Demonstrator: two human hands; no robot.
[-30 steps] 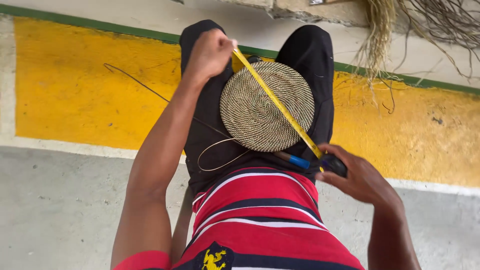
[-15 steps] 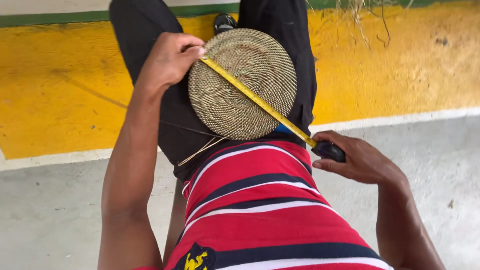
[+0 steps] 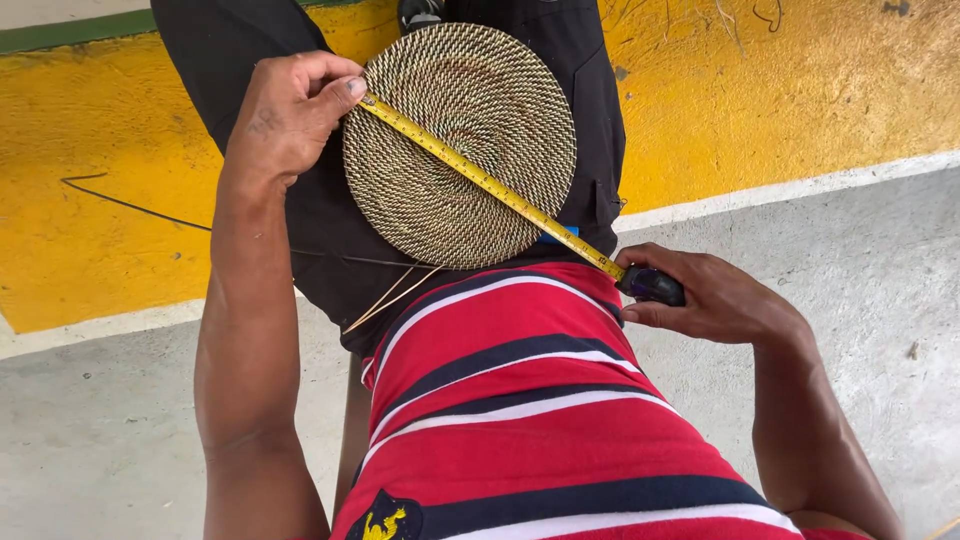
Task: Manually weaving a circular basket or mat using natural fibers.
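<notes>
The view has moved in closer since a second ago. Back then the woven disc (image 3: 460,145) looked small and sat far up on the lap. Now it fills much of the picture. It lies flat on the black trousers (image 3: 300,215), on top of the thighs.

The yellow tape (image 3: 480,180) stays stretched across the disc from the upper left rim to the lower right. It looks a bit flatter and closer to the middle now, so the measure across the disc seems lined up.

The left hand (image 3: 290,115) pins the tape end at the left rim of the disc. Its grip is closed, thumb and fingers pressed on the tape. The right hand (image 3: 715,300) is beside the hip, off the disc. Its grip is wrapped shut around the dark tape case (image 3: 652,286).

Loose thin strands (image 3: 395,292) stick out from under the disc, near the red striped shirt (image 3: 520,400). A thin dark line (image 3: 130,200) lies on the yellow floor (image 3: 90,220) to the left. A white stripe (image 3: 790,188) parts the yellow from the grey floor (image 3: 880,260).

Nothing lies on top of the disc but the tape. The shirt hides the disc's bottom edge a little, just where the tape leaves it.
</notes>
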